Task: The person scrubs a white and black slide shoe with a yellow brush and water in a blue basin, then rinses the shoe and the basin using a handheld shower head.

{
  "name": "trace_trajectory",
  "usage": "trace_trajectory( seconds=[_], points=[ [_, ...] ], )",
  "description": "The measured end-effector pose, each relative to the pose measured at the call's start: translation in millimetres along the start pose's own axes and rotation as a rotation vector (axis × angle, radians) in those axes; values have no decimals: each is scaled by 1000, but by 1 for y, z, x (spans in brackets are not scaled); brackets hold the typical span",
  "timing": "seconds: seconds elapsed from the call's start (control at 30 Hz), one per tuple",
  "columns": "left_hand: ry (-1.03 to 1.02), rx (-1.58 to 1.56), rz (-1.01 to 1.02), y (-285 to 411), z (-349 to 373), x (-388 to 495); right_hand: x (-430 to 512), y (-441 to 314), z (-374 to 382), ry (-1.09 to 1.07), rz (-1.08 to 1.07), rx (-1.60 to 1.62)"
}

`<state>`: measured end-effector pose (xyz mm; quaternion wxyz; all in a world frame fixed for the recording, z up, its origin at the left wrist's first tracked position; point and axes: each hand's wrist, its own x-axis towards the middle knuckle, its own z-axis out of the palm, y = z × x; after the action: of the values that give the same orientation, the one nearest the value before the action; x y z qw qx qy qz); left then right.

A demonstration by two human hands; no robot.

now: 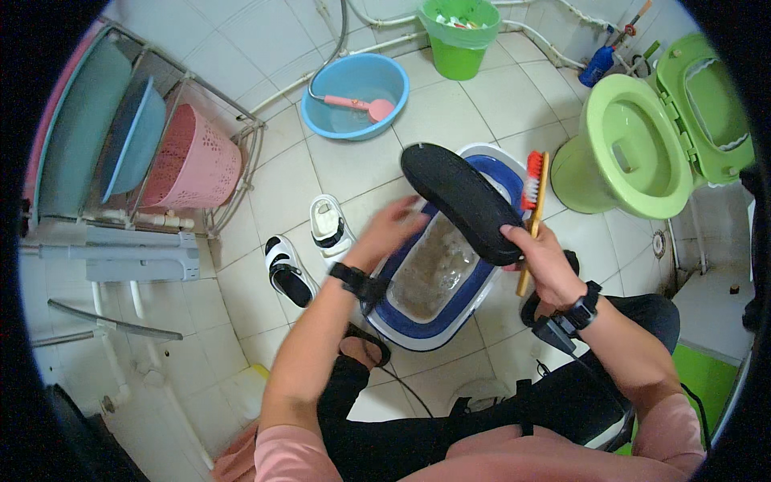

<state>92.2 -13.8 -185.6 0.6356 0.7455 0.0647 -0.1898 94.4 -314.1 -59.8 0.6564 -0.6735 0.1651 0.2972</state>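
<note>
A black shoe or slipper (461,202), its flat side up, is held over the basin by my right hand (551,262), with the thumb on its near end. The same hand holds a wooden-handled scrubbing brush (533,220) with red and white bristles upright beside it. My left hand (394,226), blurred, is just left of the black item, its fingers apart and no object seen in it. Beneath is a blue and white oval basin (415,332) with murky, bubbly water (430,274).
White-and-black sandals (289,271) stand on the tiles at left. Behind are a light blue basin (313,123) with a pink shower head (376,110) and a green waste bin (459,60). A green toilet (593,144) is at right, a rack with a pink basket (205,162) at left.
</note>
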Motion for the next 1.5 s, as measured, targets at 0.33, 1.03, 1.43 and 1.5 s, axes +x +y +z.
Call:
trace_trajectory(
  seconds=[0.33, 1.03, 1.43, 1.5],
  points=[
    [143, 1243, -379, -169, -157, -22, 19, -1, -6, 95, 36, -83],
    [137, -1048, -41, 159, 37, -111, -1, 0, 27, 247, -731, -392],
    [254, -727, 74, 170, 109, -148, -20, -13, 3, 240, -732, -337],
    [343, -611, 95, 167, 107, -148, -20, -19, 0, 272, -708, -329]
  ],
)
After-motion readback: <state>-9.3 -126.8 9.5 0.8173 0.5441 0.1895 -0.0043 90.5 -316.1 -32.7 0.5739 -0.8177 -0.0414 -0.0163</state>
